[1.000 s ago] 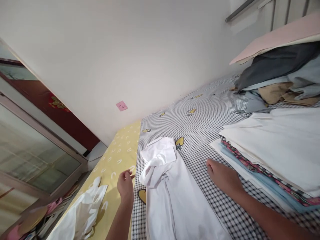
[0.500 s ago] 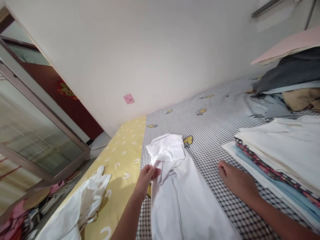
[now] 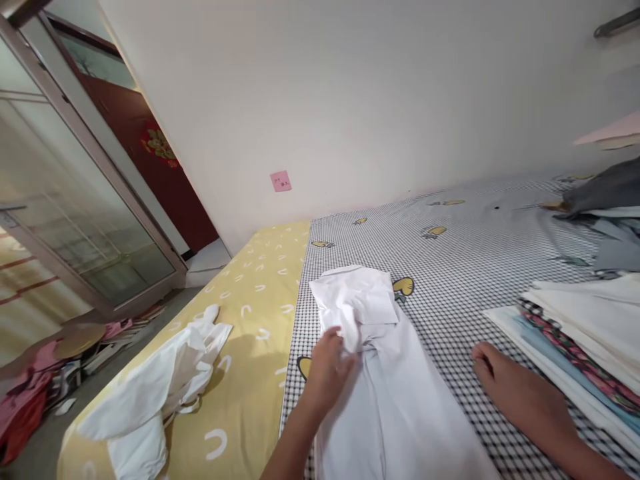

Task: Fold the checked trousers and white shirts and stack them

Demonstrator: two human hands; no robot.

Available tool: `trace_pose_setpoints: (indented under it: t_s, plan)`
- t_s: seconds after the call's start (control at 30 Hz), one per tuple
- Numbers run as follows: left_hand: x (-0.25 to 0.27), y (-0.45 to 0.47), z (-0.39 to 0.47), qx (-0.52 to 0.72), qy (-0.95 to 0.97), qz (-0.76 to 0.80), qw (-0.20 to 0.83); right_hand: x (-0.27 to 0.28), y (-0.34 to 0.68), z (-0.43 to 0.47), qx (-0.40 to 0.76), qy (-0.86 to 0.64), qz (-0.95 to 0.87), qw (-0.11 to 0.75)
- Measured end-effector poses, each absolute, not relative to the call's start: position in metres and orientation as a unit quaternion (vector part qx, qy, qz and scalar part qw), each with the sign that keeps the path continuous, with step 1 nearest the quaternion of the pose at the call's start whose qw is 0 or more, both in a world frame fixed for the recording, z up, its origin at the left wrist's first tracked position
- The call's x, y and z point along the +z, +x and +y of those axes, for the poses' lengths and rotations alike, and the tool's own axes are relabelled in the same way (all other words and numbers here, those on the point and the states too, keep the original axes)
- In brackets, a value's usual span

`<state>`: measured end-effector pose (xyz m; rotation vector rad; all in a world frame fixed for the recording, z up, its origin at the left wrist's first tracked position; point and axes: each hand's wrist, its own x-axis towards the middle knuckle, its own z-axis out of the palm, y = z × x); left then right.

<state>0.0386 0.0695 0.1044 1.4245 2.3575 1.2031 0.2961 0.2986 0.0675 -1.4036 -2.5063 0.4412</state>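
Observation:
A white garment (image 3: 410, 407), probably a shirt, lies lengthwise on the checked bed sheet, its far end folded over and rumpled. My left hand (image 3: 330, 370) rests at the left side of that folded end, thumb and fingers apart, fingertips touching the crumpled cloth. My right hand (image 3: 523, 393) is curled into a loose fist on the sheet, between the garment and a stack of folded clothes (image 3: 590, 333). Nothing shows inside the fist.
Another white garment (image 3: 165, 387) lies crumpled on the yellow sheet (image 3: 260, 293) at the left. Dark and grey clothes (image 3: 605, 193) are piled at the far right. Behind the bed stands a white wall with a pink note (image 3: 281, 181). A glass door (image 3: 100, 200) is at the left.
My left hand has loosened its pinch on the cloth, its fingers spreading over the fold. My right fist stays beside the stack. The view has swung left.

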Motion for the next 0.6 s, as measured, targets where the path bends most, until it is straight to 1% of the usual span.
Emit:
trace_pose_setpoints:
  t_s: [0.07, 0.1, 0.13, 0.23, 0.3, 0.43, 0.53, 0.6]
  plan:
    - [0.105, 0.043, 0.07, 0.397, 0.513, 0.747, 0.144, 0.069, 0.296, 0.298, 0.156, -0.483, -0.855, 0.106]
    - [0.104, 0.041, 0.07, 0.398, 0.493, 0.758, 0.155, 0.069, 0.295, 0.298, 0.156, -0.483, -0.856, 0.103]
    - [0.103, 0.037, 0.069, 0.405, 0.448, 0.784, 0.143, 0.069, 0.295, 0.298, 0.156, -0.483, -0.856, 0.101]
    - [0.099, 0.013, 0.07, 0.425, 0.284, 0.858, 0.053, 0.068, 0.295, 0.299, 0.155, -0.487, -0.853, 0.101]
    - [0.095, -0.002, 0.075, 0.421, 0.228, 0.878, 0.017, 0.068, 0.293, 0.302, 0.151, -0.497, -0.849, 0.095]
    - [0.088, -0.015, 0.092, 0.417, 0.183, 0.89, 0.008, 0.07, 0.287, 0.309, 0.136, -0.518, -0.842, 0.065]
    - [0.084, -0.012, 0.103, 0.44, 0.19, 0.877, 0.009, 0.071, 0.283, 0.314, 0.127, -0.532, -0.836, 0.047]
    - [0.081, -0.008, 0.104, 0.464, 0.211, 0.86, 0.009, 0.07, 0.283, 0.315, 0.109, -0.531, -0.839, 0.054]
